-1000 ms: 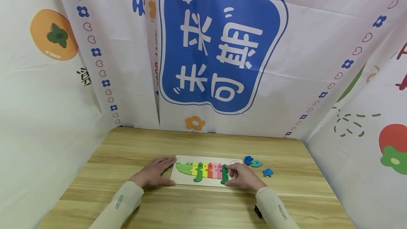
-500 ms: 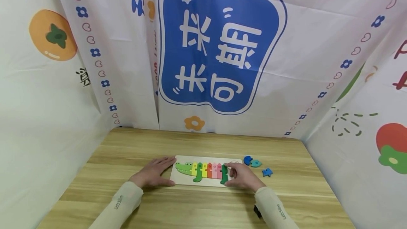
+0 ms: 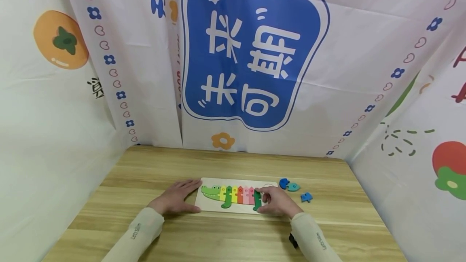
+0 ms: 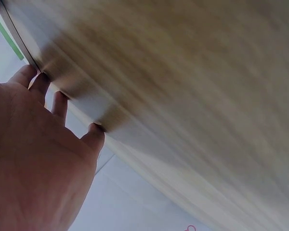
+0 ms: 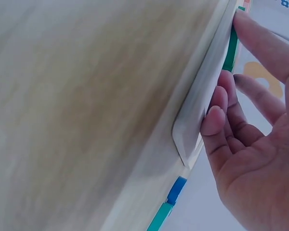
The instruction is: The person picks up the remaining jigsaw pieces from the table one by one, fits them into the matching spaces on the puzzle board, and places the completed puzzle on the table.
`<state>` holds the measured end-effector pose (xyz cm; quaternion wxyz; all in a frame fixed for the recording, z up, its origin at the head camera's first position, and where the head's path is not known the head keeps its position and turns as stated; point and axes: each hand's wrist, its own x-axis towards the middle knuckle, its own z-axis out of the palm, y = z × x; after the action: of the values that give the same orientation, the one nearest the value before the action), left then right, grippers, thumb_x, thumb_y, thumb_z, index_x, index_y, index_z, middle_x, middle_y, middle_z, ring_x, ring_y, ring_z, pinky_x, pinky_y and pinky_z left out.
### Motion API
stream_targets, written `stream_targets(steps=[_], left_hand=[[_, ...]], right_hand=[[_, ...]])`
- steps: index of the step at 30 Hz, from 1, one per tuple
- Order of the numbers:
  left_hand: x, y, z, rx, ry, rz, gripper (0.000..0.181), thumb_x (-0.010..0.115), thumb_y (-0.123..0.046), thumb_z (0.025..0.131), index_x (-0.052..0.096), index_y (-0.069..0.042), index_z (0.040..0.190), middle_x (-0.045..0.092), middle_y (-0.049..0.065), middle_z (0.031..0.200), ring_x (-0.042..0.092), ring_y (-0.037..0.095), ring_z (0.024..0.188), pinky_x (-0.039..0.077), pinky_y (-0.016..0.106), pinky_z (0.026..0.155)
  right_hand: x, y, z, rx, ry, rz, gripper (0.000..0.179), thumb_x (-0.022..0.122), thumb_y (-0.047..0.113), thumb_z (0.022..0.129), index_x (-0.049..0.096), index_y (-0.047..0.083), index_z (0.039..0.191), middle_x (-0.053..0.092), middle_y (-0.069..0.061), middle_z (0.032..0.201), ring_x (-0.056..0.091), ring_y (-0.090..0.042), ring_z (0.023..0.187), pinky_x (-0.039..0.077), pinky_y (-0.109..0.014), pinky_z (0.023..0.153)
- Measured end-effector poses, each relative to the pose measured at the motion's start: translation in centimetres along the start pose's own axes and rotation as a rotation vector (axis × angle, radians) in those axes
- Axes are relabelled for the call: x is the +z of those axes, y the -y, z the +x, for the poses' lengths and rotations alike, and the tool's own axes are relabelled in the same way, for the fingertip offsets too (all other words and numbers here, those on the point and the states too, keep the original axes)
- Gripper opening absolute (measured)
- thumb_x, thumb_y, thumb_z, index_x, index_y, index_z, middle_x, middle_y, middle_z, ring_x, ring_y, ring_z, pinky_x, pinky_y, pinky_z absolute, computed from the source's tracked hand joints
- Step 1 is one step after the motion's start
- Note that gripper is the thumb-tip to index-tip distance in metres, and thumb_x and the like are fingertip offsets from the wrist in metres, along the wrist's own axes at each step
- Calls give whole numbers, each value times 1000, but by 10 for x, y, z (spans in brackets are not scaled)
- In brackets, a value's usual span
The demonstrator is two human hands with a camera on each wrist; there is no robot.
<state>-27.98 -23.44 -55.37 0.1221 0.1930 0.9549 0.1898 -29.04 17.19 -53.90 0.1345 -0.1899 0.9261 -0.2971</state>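
A white puzzle board [image 3: 236, 209] lies on the table, carrying a crocodile made of colourful jigsaw pieces: a light green head [image 3: 211, 192] at left, then yellow, green, red and pink strips. My left hand [image 3: 174, 198] touches the board's left edge, with thumb and fingers spread. At the right end, my right hand [image 3: 278, 202] pinches a dark green puzzle piece [image 3: 257, 199] between thumb and index finger at its two ends. The right wrist view shows the other fingers [image 5: 214, 120] curled by the board; the hand hides the board's right part from the head view.
Right of the board lie a dark blue piece [image 3: 284, 183], a teal piece [image 3: 293, 187] and a blue piece [image 3: 306, 197]. A small black object [image 3: 293, 241] shows beside the right sleeve. Printed cloth [image 3: 255, 140] hangs around the wooden table [image 3: 225, 237].
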Motion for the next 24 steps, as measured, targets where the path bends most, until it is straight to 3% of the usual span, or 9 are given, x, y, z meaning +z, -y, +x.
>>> stream_targets(steps=[17, 24], left_hand=[[-1, 0, -1, 6, -9, -5, 100, 71, -68, 86, 31, -19, 164, 29, 12, 170, 25, 42, 157, 18, 66, 126], [-2, -2, -2, 10, 0, -1, 99, 72, -66, 87, 31, -18, 164, 30, 13, 170, 25, 42, 157, 18, 66, 126]], right_hand=[[0, 0, 1, 5, 2, -3, 70, 91, 25, 80, 63, 15, 144, 61, -2, 92, 51, -16, 84, 45, -28, 70], [-10, -13, -8, -34, -29, 68, 68, 87, 29, 86, 61, 12, 146, 63, 0, 97, 53, -16, 85, 48, -25, 70]])
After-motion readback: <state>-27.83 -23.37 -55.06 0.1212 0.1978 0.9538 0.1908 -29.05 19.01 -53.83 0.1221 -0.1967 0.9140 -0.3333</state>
